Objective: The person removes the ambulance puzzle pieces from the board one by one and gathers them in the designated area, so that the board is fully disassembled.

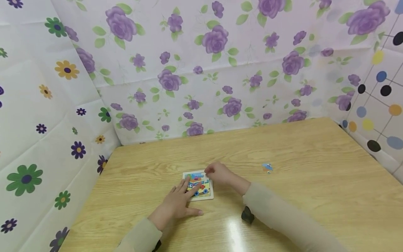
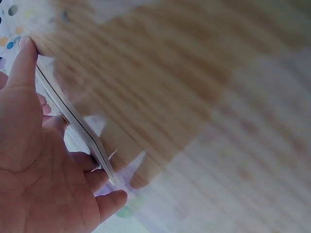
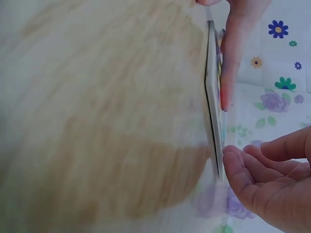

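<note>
Square white-framed vehicle puzzle (image 1: 204, 188) on tan wooden table (image 1: 302, 182): left hand (image 1: 178, 202), fingers spread across it; right hand (image 1: 221, 174) at one o'clock, fingers bent, pinch unclear; apparently fitting, next calling for blue-orange jigsaw piece (image 1: 268, 168), three o'clock.

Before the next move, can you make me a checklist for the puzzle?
1. Puzzle on the table: ok.
2. Left hand resting on it: ok.
3. Right hand at its upper right corner, seen from the head: ok.
4. Right hand's grip on a piece: cannot tell, none shows clearly.
5. Puzzle complete: not ok, a pale gap shows near that corner.
6. Loose piece in sight: ok, farther right.
</note>
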Demonstrator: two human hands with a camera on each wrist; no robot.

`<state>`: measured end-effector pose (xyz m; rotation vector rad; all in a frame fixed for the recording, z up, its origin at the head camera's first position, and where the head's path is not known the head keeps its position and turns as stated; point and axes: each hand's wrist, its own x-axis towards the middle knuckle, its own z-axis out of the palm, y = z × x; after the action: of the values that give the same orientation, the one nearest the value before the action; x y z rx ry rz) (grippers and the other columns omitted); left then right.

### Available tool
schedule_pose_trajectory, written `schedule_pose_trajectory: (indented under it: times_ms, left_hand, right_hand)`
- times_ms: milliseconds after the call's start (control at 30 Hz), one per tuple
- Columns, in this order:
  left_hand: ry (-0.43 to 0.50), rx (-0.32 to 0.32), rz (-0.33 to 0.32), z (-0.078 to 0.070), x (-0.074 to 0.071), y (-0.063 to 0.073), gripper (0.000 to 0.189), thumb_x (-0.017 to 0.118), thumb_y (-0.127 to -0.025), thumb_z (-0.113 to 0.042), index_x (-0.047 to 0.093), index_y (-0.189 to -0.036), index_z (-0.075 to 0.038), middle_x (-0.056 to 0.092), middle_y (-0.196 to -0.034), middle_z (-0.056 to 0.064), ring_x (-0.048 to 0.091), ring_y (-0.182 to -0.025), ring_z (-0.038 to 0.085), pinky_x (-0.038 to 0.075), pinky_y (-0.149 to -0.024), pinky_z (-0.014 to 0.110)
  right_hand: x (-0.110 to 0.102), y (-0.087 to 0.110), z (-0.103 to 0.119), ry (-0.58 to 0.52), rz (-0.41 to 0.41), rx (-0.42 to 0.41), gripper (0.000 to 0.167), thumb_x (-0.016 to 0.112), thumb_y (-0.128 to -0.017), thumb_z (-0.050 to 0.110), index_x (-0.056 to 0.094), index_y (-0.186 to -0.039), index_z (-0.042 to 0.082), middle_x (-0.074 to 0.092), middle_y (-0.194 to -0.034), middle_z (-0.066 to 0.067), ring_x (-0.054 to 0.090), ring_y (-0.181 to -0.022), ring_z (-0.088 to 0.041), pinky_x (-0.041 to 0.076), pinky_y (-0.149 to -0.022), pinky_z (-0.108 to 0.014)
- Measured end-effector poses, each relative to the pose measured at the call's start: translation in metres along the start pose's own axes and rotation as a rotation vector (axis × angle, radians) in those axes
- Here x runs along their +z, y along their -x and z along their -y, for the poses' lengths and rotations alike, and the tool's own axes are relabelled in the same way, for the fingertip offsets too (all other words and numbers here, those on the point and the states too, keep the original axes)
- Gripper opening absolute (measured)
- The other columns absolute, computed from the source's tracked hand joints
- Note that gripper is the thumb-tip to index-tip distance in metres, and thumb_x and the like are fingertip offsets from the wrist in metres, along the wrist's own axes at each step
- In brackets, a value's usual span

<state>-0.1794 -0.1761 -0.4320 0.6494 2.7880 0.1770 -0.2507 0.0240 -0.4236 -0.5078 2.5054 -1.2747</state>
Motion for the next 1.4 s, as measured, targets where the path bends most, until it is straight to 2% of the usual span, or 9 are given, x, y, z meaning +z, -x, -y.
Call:
schedule_pose_trajectory:
  times_ms: [233,500,667,900,1133,1400]
  left_hand:
    - [0.012,-0.011,-0.002,-0.007,-0.010,0.005,0.091,0.060,-0.079,-0.065,0.024,-0.152,-0.024,0.007,-0.158,0.023,0.014,-0.144,0.041,0.023,-0.111,0.060]
    - [0.012,-0.010,-0.001,-0.008,-0.008,0.004,0.090,0.059,-0.079,-0.066,0.024,-0.152,-0.025,0.007,-0.158,0.023,0.013,-0.144,0.041,0.024,-0.111,0.060]
    - [0.010,-0.016,-0.001,-0.007,-0.007,0.004,0.090,0.060,-0.079,-0.066,0.024,-0.152,-0.025,0.007,-0.158,0.023,0.013,-0.144,0.041,0.024,-0.110,0.061]
    - [0.012,-0.012,-0.002,-0.007,-0.008,0.004,0.089,0.059,-0.080,-0.066,0.024,-0.152,-0.027,0.007,-0.158,0.022,0.013,-0.145,0.040,0.024,-0.111,0.060]
    - [0.015,-0.016,0.006,-0.006,-0.008,0.004,0.089,0.059,-0.080,-0.066,0.024,-0.152,-0.026,0.007,-0.158,0.022,0.013,-0.145,0.040,0.024,-0.111,0.060]
    - [-0.023,-0.007,0.006,-0.005,-0.008,0.002,0.091,0.056,-0.079,-0.069,0.022,-0.152,-0.026,0.007,-0.158,0.022,0.014,-0.144,0.041,0.026,-0.110,0.060]
  right_hand:
    - [0.003,-0.004,0.002,-0.003,0.014,0.001,0.022,0.055,-0.092,0.006,0.064,-0.110,-0.003,0.067,-0.105,-0.013,0.063,-0.095,-0.022,0.053,-0.083,-0.035]
    - [0.005,-0.006,0.004,-0.026,0.007,0.009,0.021,0.056,-0.092,0.007,0.066,-0.107,-0.003,0.068,-0.099,-0.011,0.063,-0.087,-0.017,0.054,-0.076,-0.030]
    - [0.006,-0.008,0.008,-0.165,-0.012,0.106,0.027,0.059,-0.087,0.005,0.064,-0.112,-0.004,0.068,-0.092,-0.012,0.062,-0.077,-0.015,0.053,-0.068,-0.026]
    - [0.008,-0.012,0.010,-0.373,-0.070,0.270,0.030,0.063,-0.083,-0.002,0.062,-0.113,-0.005,0.064,-0.089,-0.012,0.061,-0.074,-0.017,0.056,-0.070,-0.026]
    - [0.008,-0.014,0.013,-0.445,-0.102,0.336,0.022,0.063,-0.085,-0.005,0.062,-0.106,-0.007,0.064,-0.088,-0.012,0.063,-0.073,-0.017,0.057,-0.071,-0.026]
    - [0.009,-0.016,0.013,-0.494,-0.141,0.358,0.025,0.061,-0.084,-0.006,0.061,-0.109,-0.010,0.067,-0.090,-0.018,0.067,-0.073,-0.020,0.058,-0.070,-0.028]
